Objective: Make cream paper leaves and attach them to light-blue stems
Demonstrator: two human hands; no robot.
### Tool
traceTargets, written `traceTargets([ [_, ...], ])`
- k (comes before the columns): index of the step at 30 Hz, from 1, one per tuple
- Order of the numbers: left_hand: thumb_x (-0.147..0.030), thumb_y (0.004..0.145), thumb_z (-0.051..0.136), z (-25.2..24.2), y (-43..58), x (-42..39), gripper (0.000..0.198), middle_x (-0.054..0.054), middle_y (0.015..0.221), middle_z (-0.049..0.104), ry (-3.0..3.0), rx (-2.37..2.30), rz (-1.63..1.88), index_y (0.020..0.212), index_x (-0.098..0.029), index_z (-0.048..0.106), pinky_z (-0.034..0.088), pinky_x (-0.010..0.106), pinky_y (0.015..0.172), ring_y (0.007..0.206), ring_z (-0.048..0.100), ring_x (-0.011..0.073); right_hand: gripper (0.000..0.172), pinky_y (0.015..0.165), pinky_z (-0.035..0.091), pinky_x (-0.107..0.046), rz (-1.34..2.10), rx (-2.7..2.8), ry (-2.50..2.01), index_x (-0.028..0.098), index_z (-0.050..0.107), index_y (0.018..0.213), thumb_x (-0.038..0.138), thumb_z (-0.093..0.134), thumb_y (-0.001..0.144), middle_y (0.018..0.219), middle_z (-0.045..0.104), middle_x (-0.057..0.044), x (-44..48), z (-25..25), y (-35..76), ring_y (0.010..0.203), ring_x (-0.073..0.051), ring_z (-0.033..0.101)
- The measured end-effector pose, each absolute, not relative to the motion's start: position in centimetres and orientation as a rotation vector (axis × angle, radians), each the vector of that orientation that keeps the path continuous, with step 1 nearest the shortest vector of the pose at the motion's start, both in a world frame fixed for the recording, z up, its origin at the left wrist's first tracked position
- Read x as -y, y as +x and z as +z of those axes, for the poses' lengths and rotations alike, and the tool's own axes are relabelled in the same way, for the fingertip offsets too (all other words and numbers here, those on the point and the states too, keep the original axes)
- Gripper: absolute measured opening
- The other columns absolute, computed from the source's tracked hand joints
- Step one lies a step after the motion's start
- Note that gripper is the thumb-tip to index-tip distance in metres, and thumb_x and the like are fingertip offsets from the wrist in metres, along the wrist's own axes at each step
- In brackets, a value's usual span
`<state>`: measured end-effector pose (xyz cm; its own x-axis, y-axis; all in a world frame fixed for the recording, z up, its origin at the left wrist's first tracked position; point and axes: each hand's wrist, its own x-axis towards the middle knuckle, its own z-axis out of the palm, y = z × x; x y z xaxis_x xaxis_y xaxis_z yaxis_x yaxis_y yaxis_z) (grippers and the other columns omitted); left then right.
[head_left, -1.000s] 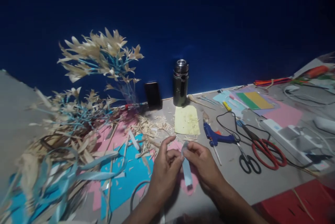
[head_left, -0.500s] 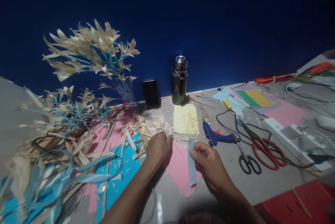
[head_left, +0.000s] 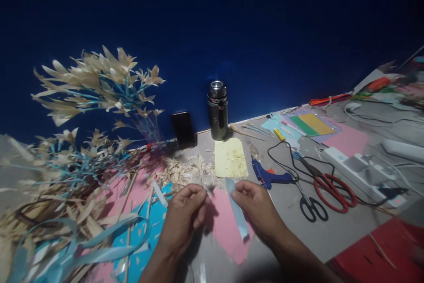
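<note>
My right hand (head_left: 256, 205) pinches a light blue paper strip (head_left: 238, 214) between thumb and fingers, and the strip slants down toward me. My left hand (head_left: 185, 210) is closed in a pinch to the left of it; whatever sits between its fingertips is too small to make out. Both hands are over a sheet of pink paper (head_left: 225, 234). Just beyond them lies a yellow sheet (head_left: 228, 159) with shiny dried blobs on it. A blue glue gun (head_left: 271, 177) rests on its side beyond my right hand.
Black-handled scissors (head_left: 313, 210) and red-handled shears (head_left: 334, 192) lie at right, near a white power strip (head_left: 354, 177) with cords. A flask (head_left: 217, 115) and a phone (head_left: 183, 130) stand by the wall. Pale flowers (head_left: 109, 84), shavings (head_left: 179, 170) and blue ribbon (head_left: 112, 254) crowd the left.
My left hand has lifted and turned, its fingertips now pinched upward. The blue strip in my right hand has tilted, its near end swinging right. The view has shifted slightly.
</note>
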<state>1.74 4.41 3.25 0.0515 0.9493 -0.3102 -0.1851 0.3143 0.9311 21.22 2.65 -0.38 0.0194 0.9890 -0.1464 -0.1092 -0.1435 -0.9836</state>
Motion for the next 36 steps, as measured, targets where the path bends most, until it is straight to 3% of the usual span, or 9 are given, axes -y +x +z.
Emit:
traceTargets([
  [3,-0.043,0.068,0.087,3.8,1.6,-3.6,0.037,-0.002,0.062,0.066,0.693,-1.059,1.094,0.079,-0.016,0.064,0.021,0.017,0.038,0.034,0.032,0.0010,0.026,0.057,0.031,-0.024,1.335,1.042,-1.151,0.017,0.062,0.074,0.037,0.076,0.082,0.066,0.048,0.004,-3.1,0.1,20.7,0.062,-0.011,0.040],
  [7,-0.042,0.070,0.088,4.1,1.1,-3.1,0.035,-0.002,0.061,0.065,0.667,-1.010,1.112,0.078,-0.015,0.067,0.025,0.016,0.040,0.036,0.035,0.0006,0.029,0.058,0.032,-0.024,1.442,0.991,-1.042,0.017,0.062,0.074,0.039,0.080,0.081,0.065,0.047,0.005,-3.0,1.1,20.0,0.062,-0.011,0.039],
  [11,-0.039,0.064,0.092,4.0,1.0,-2.7,0.035,0.000,0.073,0.066,0.607,-1.003,1.172,0.078,-0.014,0.071,0.028,0.016,0.042,0.046,0.043,0.0029,0.024,0.062,0.039,-0.025,1.517,1.031,-1.003,0.017,0.068,0.075,0.037,0.079,0.080,0.069,0.059,0.001,-2.5,2.4,19.0,0.064,-0.013,0.050],
  [14,-0.038,0.058,0.095,3.9,1.4,-2.5,0.037,-0.002,0.070,0.062,0.552,-1.010,1.197,0.078,-0.014,0.075,0.037,0.017,0.050,0.055,0.049,0.0056,0.019,0.070,0.045,-0.028,1.547,1.102,-0.970,0.017,0.070,0.074,0.034,0.079,0.078,0.078,0.067,-0.003,-2.0,2.7,17.9,0.072,-0.017,0.058],
  [18,-0.036,0.055,0.096,3.8,1.8,-2.4,0.035,-0.001,0.071,0.062,0.572,-1.011,1.177,0.072,-0.014,0.075,0.045,0.020,0.060,0.064,0.055,0.0096,0.013,0.066,0.044,-0.026,1.578,1.168,-0.978,0.017,0.073,0.073,0.029,0.076,0.076,0.073,0.068,-0.002,-1.5,2.2,17.0,0.067,-0.015,0.058],
  [26,-0.043,0.070,0.086,5.6,0.5,-2.2,0.041,0.005,0.083,0.070,0.941,-1.202,1.243,0.100,-0.017,0.073,0.047,0.023,0.062,0.072,0.060,0.0158,0.011,0.059,0.042,-0.026,1.305,1.332,-1.169,0.017,0.073,0.070,0.025,0.072,0.078,0.068,0.069,-0.002,-1.1,2.3,17.0,0.061,-0.015,0.057],
  [31,-0.043,0.075,0.079,7.5,0.5,-2.3,0.027,-0.001,0.066,0.060,1.157,-1.423,1.267,0.079,-0.017,0.070,0.040,0.023,0.053,0.057,0.049,0.0125,0.011,0.057,0.039,-0.026,1.159,1.445,-1.207,0.019,0.073,0.068,0.019,0.068,0.078,0.066,0.068,-0.002,-1.0,2.3,16.9,0.058,-0.015,0.055],
  [36,-0.046,0.072,0.079,8.6,-0.5,-2.3,0.033,-0.003,0.053,0.051,1.088,-1.317,1.211,0.063,-0.018,0.065,0.034,0.023,0.048,0.048,0.042,0.0107,0.016,0.053,0.035,-0.025,1.161,1.445,-1.266,0.018,0.070,0.063,0.023,0.067,0.078,0.058,0.060,0.000,-1.0,2.5,17.2,0.055,-0.014,0.051],
])
